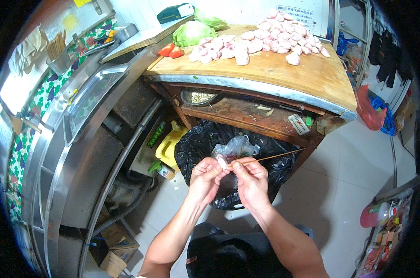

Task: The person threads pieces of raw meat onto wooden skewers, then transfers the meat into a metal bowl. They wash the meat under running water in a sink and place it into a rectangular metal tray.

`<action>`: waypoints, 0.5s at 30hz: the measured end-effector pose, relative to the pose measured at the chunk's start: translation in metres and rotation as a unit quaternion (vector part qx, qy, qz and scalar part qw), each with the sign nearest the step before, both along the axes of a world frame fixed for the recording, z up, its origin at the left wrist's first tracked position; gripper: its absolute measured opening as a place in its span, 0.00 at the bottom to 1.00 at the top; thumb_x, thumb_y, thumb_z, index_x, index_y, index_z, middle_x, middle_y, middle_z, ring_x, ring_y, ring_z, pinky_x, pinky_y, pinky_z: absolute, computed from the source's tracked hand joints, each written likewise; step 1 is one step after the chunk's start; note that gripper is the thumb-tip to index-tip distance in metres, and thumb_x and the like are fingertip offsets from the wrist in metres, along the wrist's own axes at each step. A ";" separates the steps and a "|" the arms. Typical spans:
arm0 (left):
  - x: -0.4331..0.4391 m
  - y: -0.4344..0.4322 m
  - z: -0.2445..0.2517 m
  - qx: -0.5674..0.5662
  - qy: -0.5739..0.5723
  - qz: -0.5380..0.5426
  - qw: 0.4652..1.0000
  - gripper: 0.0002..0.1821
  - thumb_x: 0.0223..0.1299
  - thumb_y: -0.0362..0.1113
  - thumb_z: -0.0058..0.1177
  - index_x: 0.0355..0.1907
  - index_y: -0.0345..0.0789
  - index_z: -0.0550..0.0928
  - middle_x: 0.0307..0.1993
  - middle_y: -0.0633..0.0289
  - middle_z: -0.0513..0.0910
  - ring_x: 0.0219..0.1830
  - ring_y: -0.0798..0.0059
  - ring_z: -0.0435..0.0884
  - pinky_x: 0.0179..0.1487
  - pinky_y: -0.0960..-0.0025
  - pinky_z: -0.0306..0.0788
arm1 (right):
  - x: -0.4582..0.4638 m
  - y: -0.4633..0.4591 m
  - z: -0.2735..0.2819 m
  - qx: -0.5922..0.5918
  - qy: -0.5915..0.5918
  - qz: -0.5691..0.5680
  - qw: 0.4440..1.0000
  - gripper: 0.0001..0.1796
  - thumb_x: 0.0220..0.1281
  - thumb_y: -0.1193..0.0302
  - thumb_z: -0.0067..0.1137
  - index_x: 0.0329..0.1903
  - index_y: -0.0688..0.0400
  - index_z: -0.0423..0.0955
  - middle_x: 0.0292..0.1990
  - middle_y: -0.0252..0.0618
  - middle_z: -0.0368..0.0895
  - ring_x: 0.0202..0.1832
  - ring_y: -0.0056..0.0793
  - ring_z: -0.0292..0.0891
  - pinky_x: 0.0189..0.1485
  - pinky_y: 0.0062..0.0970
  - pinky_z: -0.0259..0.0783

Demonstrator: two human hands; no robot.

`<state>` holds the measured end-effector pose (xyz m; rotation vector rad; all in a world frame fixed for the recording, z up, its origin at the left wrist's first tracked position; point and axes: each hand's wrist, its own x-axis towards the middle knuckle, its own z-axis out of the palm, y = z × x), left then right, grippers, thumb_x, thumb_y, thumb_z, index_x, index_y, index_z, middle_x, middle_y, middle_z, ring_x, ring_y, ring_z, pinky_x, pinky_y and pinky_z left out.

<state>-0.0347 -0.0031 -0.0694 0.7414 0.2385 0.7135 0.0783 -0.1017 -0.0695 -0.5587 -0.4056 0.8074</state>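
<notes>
My left hand point(206, 177) pinches a small pale piece of raw meat point(221, 161) between thumb and fingers. In my right hand point(251, 179) is a thin wooden skewer point(272, 156), whose long end points right. The skewer's near end meets the meat at my fingertips; how deep it goes in is hidden. Both hands are above a bin lined with a black plastic bag point(192, 146), which holds a crumpled clear plastic bag point(236, 147). Beyond them, a wooden board point(265, 69) carries a large heap of similar raw meat pieces point(279, 34).
Green cabbage point(194, 33) and red tomato pieces point(171, 50) lie at the board's left end. A metal bowl point(199, 97) of pale chopped food sits on the shelf point(231, 111) below. Left stands a steel counter with a tray point(91, 100). A yellow jug point(170, 146) is beside the bin.
</notes>
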 end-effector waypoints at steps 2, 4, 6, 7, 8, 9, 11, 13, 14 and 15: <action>0.001 0.002 -0.004 0.004 -0.013 0.016 1.000 0.02 0.70 0.25 0.63 0.41 0.34 0.85 0.44 0.56 0.90 0.49 0.65 0.90 0.56 0.65 0.85 | -0.002 -0.002 0.001 -0.011 -0.017 -0.019 1.000 0.02 0.75 0.80 0.62 0.46 0.64 0.80 0.42 0.43 0.89 0.45 0.27 0.85 0.56 0.27 0.79; 0.000 0.008 -0.008 0.009 -0.003 0.032 0.999 0.02 0.70 0.25 0.63 0.42 0.34 0.85 0.45 0.56 0.90 0.49 0.65 0.90 0.58 0.64 0.85 | -0.001 -0.004 0.003 -0.051 -0.074 -0.045 0.995 0.02 0.75 0.81 0.62 0.46 0.64 0.80 0.43 0.42 0.89 0.45 0.25 0.85 0.56 0.25 0.78; -0.002 0.018 -0.010 0.037 0.025 0.056 0.997 0.03 0.71 0.25 0.62 0.43 0.33 0.85 0.46 0.57 0.89 0.50 0.64 0.90 0.60 0.63 0.85 | 0.001 -0.004 0.005 -0.080 -0.161 -0.080 0.980 0.03 0.75 0.81 0.62 0.46 0.63 0.79 0.42 0.38 0.88 0.44 0.20 0.83 0.53 0.21 0.78; -0.004 0.022 -0.010 0.025 0.036 0.082 0.996 0.04 0.71 0.24 0.62 0.44 0.33 0.85 0.46 0.57 0.90 0.49 0.64 0.90 0.59 0.62 0.86 | 0.004 -0.003 0.005 -0.098 -0.185 -0.091 0.974 0.02 0.75 0.80 0.62 0.46 0.63 0.79 0.42 0.37 0.87 0.44 0.18 0.82 0.52 0.21 0.77; -0.006 0.027 -0.011 0.038 0.049 0.094 0.994 0.04 0.71 0.24 0.62 0.44 0.33 0.85 0.46 0.56 0.90 0.49 0.63 0.90 0.59 0.62 0.86 | 0.006 -0.001 0.006 -0.114 -0.210 -0.098 0.966 0.02 0.76 0.79 0.63 0.45 0.63 0.79 0.41 0.35 0.87 0.44 0.16 0.81 0.51 0.20 0.77; -0.009 0.029 -0.011 0.047 0.070 0.117 0.990 0.04 0.71 0.24 0.62 0.44 0.33 0.85 0.45 0.56 0.90 0.48 0.63 0.91 0.58 0.62 0.86 | 0.009 0.000 0.007 -0.138 -0.229 -0.105 0.958 0.02 0.76 0.78 0.63 0.45 0.63 0.79 0.41 0.34 0.87 0.43 0.15 0.80 0.50 0.20 0.76; -0.013 0.032 -0.011 0.057 0.061 0.116 0.990 0.04 0.71 0.24 0.62 0.44 0.33 0.85 0.45 0.56 0.90 0.48 0.64 0.91 0.58 0.62 0.86 | 0.012 0.004 0.008 -0.140 -0.265 -0.114 0.947 0.02 0.78 0.78 0.59 0.45 0.63 0.76 0.38 0.36 0.87 0.41 0.17 0.81 0.48 0.21 0.78; -0.018 0.030 -0.011 0.068 0.067 0.119 0.988 0.04 0.71 0.23 0.61 0.44 0.32 0.85 0.44 0.56 0.90 0.47 0.65 0.91 0.57 0.63 0.86 | 0.012 0.007 0.008 -0.146 -0.274 -0.113 0.944 0.02 0.79 0.78 0.57 0.45 0.64 0.75 0.38 0.38 0.87 0.39 0.19 0.83 0.47 0.23 0.79; -0.019 0.029 -0.010 0.077 0.074 0.117 0.987 0.03 0.72 0.23 0.61 0.44 0.32 0.85 0.44 0.56 0.90 0.47 0.65 0.90 0.57 0.63 0.86 | 0.011 0.008 0.007 -0.128 -0.278 -0.110 0.946 0.02 0.79 0.78 0.55 0.45 0.65 0.74 0.37 0.41 0.87 0.38 0.23 0.85 0.45 0.25 0.80; -0.020 0.028 -0.009 0.090 0.077 0.114 0.986 0.03 0.72 0.23 0.61 0.44 0.32 0.84 0.44 0.56 0.89 0.47 0.66 0.90 0.56 0.63 0.86 | 0.010 0.007 0.007 -0.140 -0.292 -0.115 0.939 0.02 0.79 0.78 0.56 0.45 0.65 0.74 0.37 0.41 0.88 0.38 0.24 0.85 0.45 0.26 0.80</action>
